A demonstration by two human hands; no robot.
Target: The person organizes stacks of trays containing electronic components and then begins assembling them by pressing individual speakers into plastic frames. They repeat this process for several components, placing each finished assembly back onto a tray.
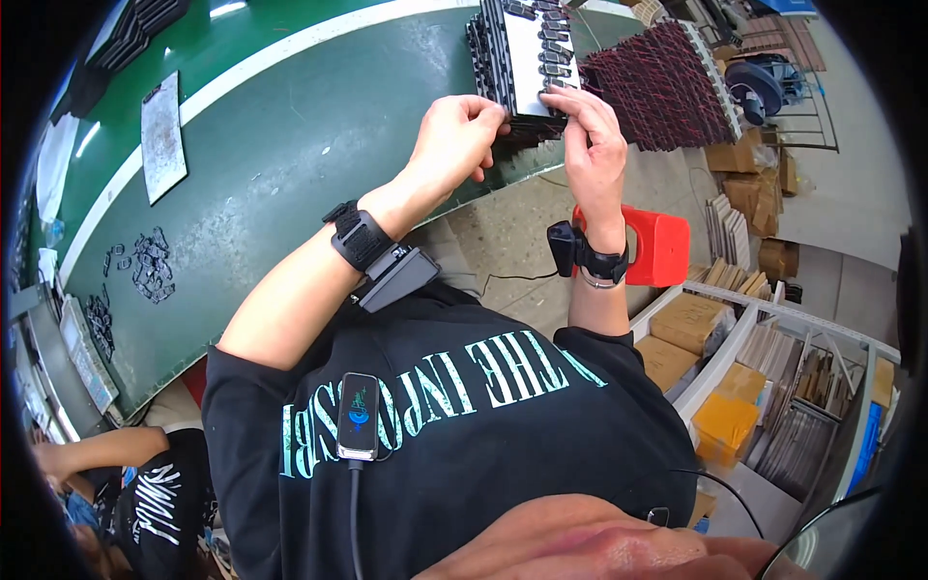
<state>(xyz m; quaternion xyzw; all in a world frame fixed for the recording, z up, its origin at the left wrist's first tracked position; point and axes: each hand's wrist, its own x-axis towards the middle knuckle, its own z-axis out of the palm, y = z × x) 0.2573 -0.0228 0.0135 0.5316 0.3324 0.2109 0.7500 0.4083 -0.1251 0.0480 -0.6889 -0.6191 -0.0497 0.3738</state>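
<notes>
A flat grey rectangular tray of small black parts (527,53) is gripped at its near end by both hands, left hand (454,135) and right hand (592,140), fingers closed on it at the green counter (290,164) edge; its long axis runs away from them.

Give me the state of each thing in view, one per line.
Left hand: closed on the near edge of the tray.
Right hand: fingertips pinching the tray's near corner.
Tray: on the green belt, rows of dark clips loaded.
Loose clips: scattered on the belt.
Red stool: on the floor, unoccupied.
</notes>
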